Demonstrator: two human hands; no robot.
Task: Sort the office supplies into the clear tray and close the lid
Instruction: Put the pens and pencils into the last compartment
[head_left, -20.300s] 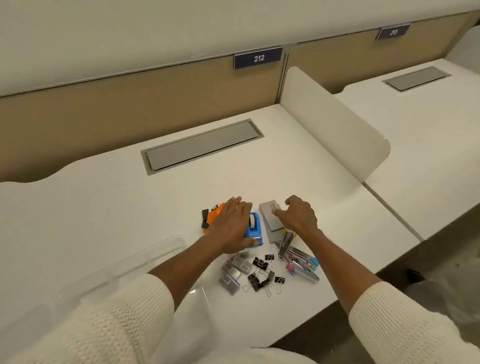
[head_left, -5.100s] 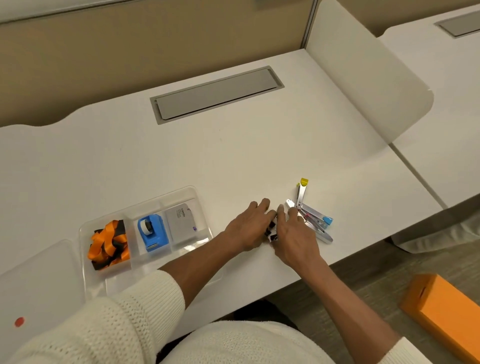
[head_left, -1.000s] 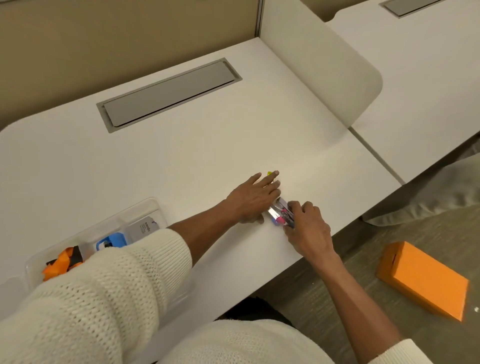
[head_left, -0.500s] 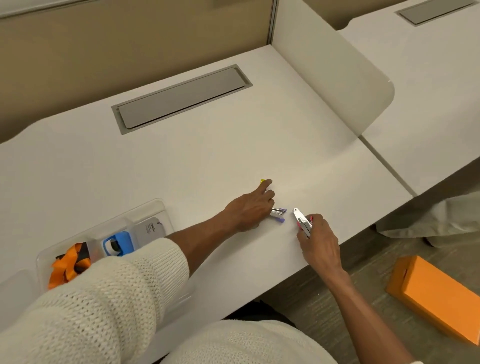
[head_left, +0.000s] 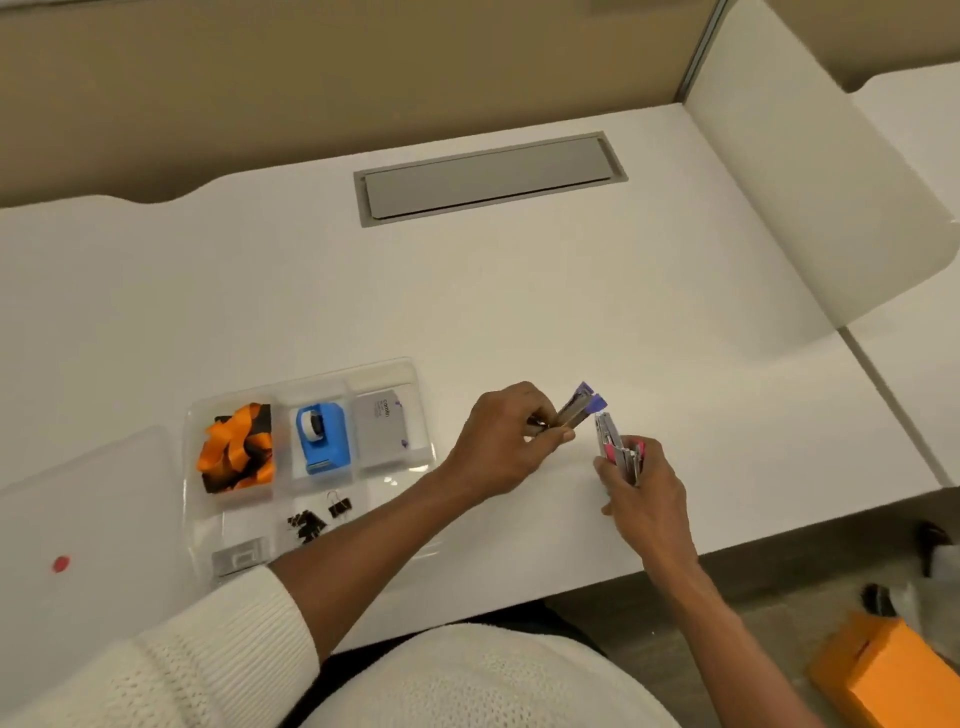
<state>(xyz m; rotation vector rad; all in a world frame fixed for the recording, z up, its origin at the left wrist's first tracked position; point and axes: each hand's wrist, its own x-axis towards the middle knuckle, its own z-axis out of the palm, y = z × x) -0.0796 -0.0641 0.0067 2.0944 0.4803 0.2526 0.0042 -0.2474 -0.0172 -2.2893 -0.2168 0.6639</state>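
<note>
The clear tray (head_left: 387, 370) lies on the white desk, left of my hands. It holds orange and black straps (head_left: 238, 448), a blue tape dispenser (head_left: 321, 439), a grey pad (head_left: 381, 427), black binder clips (head_left: 314, 519) and a staple box (head_left: 240, 557). My left hand (head_left: 506, 439) is shut on purple-tipped metal staplers (head_left: 577, 406), lifted off the desk. Just to its right, my right hand (head_left: 641, 480) is shut on pink-tipped metal staplers (head_left: 615, 449). The clear lid (head_left: 88, 525), with a red dot, lies left of the tray.
A grey cable hatch (head_left: 488, 176) is set in the desk at the back. A white divider panel (head_left: 810, 197) stands at the right. An orange box (head_left: 893, 670) lies on the floor below the desk's front edge.
Both hands have lifted their staplers off the desk and drawn them closer together. The view has swung left, so the tray and lid now show fully.
</note>
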